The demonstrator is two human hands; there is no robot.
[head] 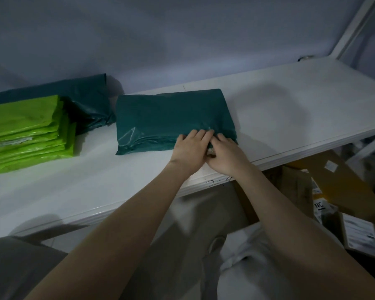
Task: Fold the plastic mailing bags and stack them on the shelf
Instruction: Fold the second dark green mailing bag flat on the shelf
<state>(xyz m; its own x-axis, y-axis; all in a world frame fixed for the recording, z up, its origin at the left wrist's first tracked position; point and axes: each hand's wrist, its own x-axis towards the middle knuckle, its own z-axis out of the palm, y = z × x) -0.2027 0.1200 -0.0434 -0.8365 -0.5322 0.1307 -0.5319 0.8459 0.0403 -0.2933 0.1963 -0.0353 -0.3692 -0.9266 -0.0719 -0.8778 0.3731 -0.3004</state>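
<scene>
A folded stack of dark green mailing bags [171, 118] lies on the white shelf [290, 109], near its middle. My left hand [189, 148] rests on the stack's near right corner with fingers laid flat on the top bag. My right hand [225, 154] sits beside it, fingers curled at the same corner, touching the bag's edge. Whether the right fingers pinch the plastic is hidden by the left hand.
A pile of bright green folded bags [28, 133] sits at the shelf's left. Behind it lie more dark green bags [89, 100], loosely spread. Cardboard boxes [338, 191] with labels crowd the floor under the shelf at right. A white shelf post [355, 27] rises at the back right.
</scene>
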